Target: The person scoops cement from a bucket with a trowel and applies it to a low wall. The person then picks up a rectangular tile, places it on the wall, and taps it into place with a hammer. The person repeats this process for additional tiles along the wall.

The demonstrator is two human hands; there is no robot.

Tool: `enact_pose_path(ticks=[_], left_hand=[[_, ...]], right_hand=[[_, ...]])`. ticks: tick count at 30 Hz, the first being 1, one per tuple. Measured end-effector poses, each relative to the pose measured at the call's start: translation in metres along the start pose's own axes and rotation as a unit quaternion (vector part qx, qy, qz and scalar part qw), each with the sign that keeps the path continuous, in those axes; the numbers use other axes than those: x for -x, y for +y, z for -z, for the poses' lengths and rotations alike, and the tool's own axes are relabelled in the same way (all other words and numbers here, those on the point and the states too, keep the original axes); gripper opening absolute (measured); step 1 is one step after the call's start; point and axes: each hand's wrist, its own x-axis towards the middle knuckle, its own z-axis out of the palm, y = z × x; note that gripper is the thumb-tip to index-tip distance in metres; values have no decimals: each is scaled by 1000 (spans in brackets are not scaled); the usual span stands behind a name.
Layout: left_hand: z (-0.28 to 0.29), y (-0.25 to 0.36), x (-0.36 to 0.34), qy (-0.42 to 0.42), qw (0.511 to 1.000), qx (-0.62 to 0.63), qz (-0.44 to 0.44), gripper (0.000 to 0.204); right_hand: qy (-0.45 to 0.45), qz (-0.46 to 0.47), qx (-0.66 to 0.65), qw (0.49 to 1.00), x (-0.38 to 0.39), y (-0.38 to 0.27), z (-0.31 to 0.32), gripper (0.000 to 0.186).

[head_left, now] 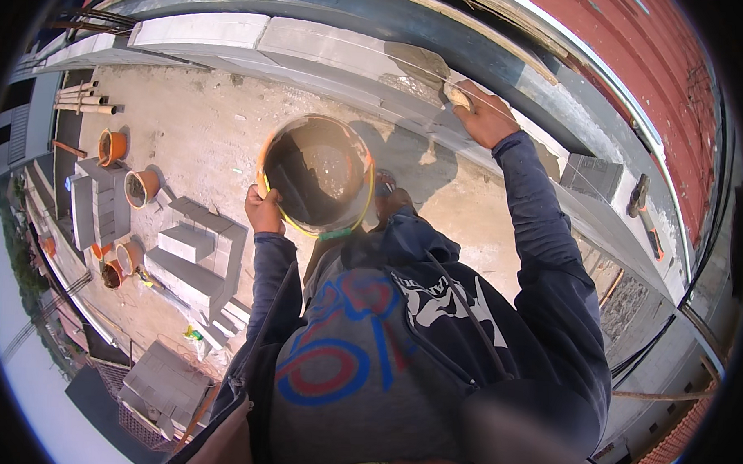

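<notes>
My left hand (264, 210) is closed on the rim of a round bucket (267, 156), which tilts toward the wall. Grey wet mortar (337, 161) lines the inside of the bucket. Up at the wall of pale blocks (328, 55), my right hand (488, 117) is closed around the light wooden handle of a trowel (457, 97); its blade cannot be clearly made out. Just left of that hand, a patch of darker wet mortar (414, 68) covers the block tops. A thin string line runs along the wall past my right hand.
To the right, a hammer (638, 196) with a dark head lies on the wall ledge by a grey block (590, 176). Stacked blocks (192, 250) and several orange buckets (141, 188) stand on the dusty floor at left. Red metal roofing (639, 57) rises beyond the wall.
</notes>
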Motion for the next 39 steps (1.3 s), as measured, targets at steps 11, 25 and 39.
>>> enact_pose_path(ticks=[11,25,39], left_hand=[[53,5,-19,39,998,27,36,19],[59,-30,-112,-160,983,-64,71,21],[26,-45,-126,-284,934,-218,21,22]], right_hand=[[76,-6,21,997,-12,-63,-63,54],[383,-227,183,877,83,39,-193,52],[508,-283,0,814,158,200,-231,52]])
